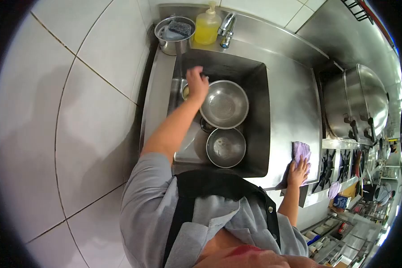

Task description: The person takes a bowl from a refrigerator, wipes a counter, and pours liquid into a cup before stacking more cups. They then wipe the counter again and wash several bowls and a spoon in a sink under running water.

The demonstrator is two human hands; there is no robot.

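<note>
Over the left part of the steel sink [257, 156] is my left hand [197, 84], slightly blurred, its fingers curled together. A small dark bit shows by the fingertips, but I cannot make out what it is. Just right of this hand lies a wide steel bowl [225, 105]. A smaller steel bowl [226, 148] sits below it in the sink. Partly hidden behind my left wrist is a small round thing with something yellowish [186, 92] in it. On the steel counter [292, 102], my right hand [299, 172] lies with fingers spread on a purple cloth [302, 151].
A steel pot [169, 47] with a dark scouring sponge [180, 28] stands at the sink's back left corner. Beside it are a yellow soap bottle [207, 27] and a tap [227, 31]. A large lidded pot [355, 102] and gas burners [328, 167] are at right.
</note>
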